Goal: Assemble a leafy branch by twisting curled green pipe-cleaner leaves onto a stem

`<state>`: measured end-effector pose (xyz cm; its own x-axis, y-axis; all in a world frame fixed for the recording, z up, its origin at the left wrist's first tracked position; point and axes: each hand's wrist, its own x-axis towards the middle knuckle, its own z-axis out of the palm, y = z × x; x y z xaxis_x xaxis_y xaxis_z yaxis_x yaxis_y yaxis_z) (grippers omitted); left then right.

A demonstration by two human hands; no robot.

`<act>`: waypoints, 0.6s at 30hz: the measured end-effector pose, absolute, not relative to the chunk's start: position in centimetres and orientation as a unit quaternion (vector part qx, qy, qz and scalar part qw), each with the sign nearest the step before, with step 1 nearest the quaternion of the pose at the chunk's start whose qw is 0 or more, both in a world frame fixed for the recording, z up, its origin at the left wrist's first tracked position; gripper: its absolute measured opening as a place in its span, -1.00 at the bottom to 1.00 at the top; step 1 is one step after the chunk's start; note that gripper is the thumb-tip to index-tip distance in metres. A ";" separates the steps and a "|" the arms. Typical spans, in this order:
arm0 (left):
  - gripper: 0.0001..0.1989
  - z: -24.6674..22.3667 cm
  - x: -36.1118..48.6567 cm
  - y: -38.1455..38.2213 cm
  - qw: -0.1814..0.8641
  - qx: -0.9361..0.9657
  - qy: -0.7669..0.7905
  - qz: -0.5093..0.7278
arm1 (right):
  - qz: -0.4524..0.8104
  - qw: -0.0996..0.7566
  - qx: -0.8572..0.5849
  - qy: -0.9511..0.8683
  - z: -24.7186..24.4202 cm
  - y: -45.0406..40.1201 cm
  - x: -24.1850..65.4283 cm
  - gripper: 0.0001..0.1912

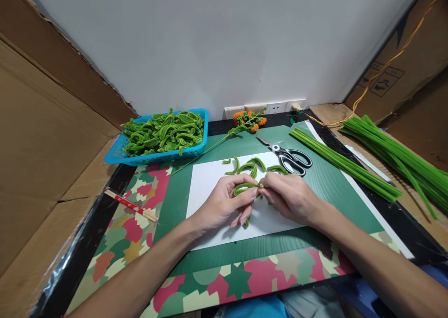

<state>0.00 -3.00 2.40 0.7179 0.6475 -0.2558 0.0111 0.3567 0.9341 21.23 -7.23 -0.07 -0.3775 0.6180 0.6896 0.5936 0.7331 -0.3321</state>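
Observation:
Both hands meet over a white sheet [206,206] and pinch one bent green pipe cleaner [245,186]. My left hand [227,199] is closed on its looped part, the thumb and forefinger pressed together. At the tip of the same piece, my right hand [289,194] pinches with its fingertips, which partly hide it. Just beyond the hands lie several short curved green pieces [257,164] on the sheet. A further bit of green [247,223] shows below my left fingers. Black-handled scissors [287,154] rest partly open behind my right hand.
A blue basket [206,136] heaped with green bent pieces stands at back left. Near it lies an orange-flowered stem [248,120]. Long green pipe cleaners [343,164] lie at right, with a larger bundle [399,154] beyond. Wrapped chopsticks [131,205] lie at left. Cardboard walls flank the table.

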 end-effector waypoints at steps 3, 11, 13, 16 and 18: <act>-0.63 2.2 0.1 -3.1 0.758 0.538 0.307 0.202 | 0.011 0.410 -0.367 -0.835 0.0 -7.2 21.4 -0.72; -0.67 2.2 -0.2 -3.4 0.706 0.573 0.324 0.262 | 0.146 0.451 -0.386 -0.791 0.0 -7.6 20.3 -0.77; -0.70 2.4 -0.4 -3.3 0.668 0.613 0.318 0.277 | 0.262 0.465 -0.400 -0.745 0.4 -7.8 20.1 -0.73; -0.81 2.7 -0.5 -3.3 0.594 0.680 0.307 0.301 | 0.420 0.469 -0.410 -0.660 1.1 -7.9 19.7 -0.61; -0.88 2.7 -0.4 -3.4 0.515 0.729 0.305 0.332 | 0.498 0.477 -0.402 -0.602 1.3 -7.8 19.5 -0.55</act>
<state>-0.43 -3.37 2.69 0.5932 0.7869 0.1700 0.1031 -0.2837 0.9534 19.50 -7.83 1.27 -0.2208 0.9597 0.1740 0.0098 0.1806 -0.9835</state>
